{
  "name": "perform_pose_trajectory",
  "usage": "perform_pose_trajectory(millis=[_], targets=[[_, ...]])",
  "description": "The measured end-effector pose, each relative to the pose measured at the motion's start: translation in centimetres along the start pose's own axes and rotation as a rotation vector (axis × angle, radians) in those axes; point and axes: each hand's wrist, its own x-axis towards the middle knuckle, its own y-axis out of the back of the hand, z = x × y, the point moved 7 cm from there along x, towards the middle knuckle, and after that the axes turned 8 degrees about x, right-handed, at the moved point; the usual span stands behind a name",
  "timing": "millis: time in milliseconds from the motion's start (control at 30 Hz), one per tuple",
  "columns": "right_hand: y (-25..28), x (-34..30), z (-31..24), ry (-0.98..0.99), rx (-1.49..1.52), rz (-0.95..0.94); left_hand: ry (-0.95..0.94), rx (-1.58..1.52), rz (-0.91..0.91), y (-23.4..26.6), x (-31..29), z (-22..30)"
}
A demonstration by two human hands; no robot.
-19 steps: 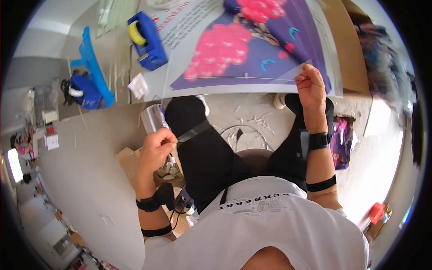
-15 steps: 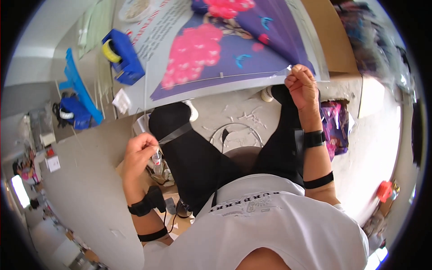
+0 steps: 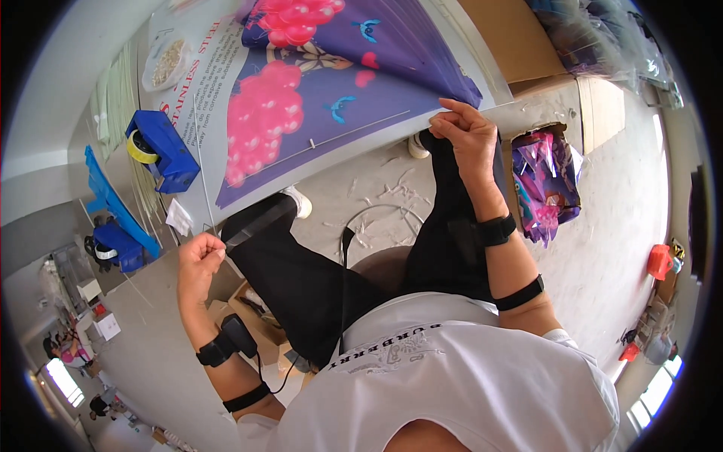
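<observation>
My left hand [image 3: 197, 271], by the table's near left corner, pinches the end of a clear tape strip [image 3: 260, 226] that stretches over my left thigh. My right hand [image 3: 471, 143] is raised at the table's near edge, thumb and forefinger pressed together; anything between them is too small to make out. Between the hands, a purple printed plastic sheet [image 3: 331, 154] with pink balloons and blue birds lies on the table, its far part folded over. Along its near edge lies a thin white rod [image 3: 369, 127] with a small clip [image 3: 312, 143].
A blue tape dispenser [image 3: 177, 154] with a yellow roll stands on the table's left, near a bowl [image 3: 149, 77] of small pale pieces. A second blue dispenser [image 3: 128, 252] sits farther left. Brown cardboard [image 3: 516, 38] borders the right. A carton of purple scraps [image 3: 542, 184] sits on the floor.
The view has shifted, with the table and sheet now farther left. The clear piece that showed at my right fingertips no longer shows there. My left hand still pinches its strip.
</observation>
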Motion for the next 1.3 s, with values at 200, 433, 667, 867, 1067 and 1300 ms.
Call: perform_pose_trajectory(millis=[200, 433, 667, 867, 1067, 1300], targets=[[0.6, -0.3, 2.6, -0.333, 0.252, 0.083, -0.296, 0.131, 0.167, 1.3, 1.6, 1.6], [0.3, 0.6, 2.6, -0.268, 0.195, 0.031, -0.12, -0.09, 0.031, 0.6, 3.1, 0.3], [0.3, 0.4, 2.3, -0.153, 0.052, 0.167, -0.163, -0.182, 0.21, 1.1, 3.5, -0.3], [0.7, 0.4, 3.7, -0.294, 0.275, 0.152, -0.23, -0.189, 0.319, 1.3, 3.4, 0.1], [0.5, 0.8, 3.0, -0.298, -0.062, 0.085, -0.148, -0.224, 0.36, 1.1, 3.9, -0.3], [-0.1, 3.0, 3.1, -0.088, -0.558, -0.027, -0.041, -0.192, 0.328, 1.0, 6.2, -2.7]])
